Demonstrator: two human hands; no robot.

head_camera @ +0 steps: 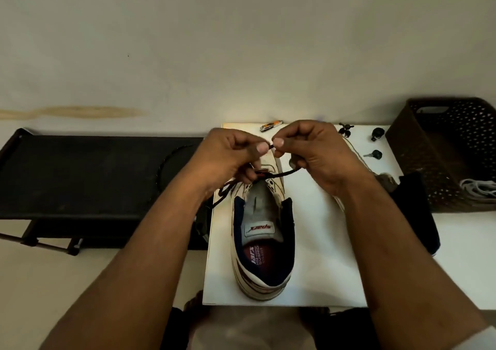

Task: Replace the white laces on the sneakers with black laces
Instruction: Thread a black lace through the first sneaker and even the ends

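Note:
A white sneaker [264, 245] with a navy lining and grey tongue lies on a white board [322, 242], heel toward me. A black lace [284, 174] runs across its lower eyelets, and its loose length trails off to the left. My left hand [230, 159] and my right hand [314, 154] meet above the shoe's front, both pinching the tip of the black lace between thumb and fingers. The shoe's toe is hidden behind my hands. White laces [480, 190] lie in the brown basket at the right.
A brown perforated basket [429, 145] stands at the right. A dark cloth [418, 213] lies beside it. A nail clipper [271, 126] and small black knobs [375, 135] sit at the board's far edge. A black bench [88, 172] stands at the left.

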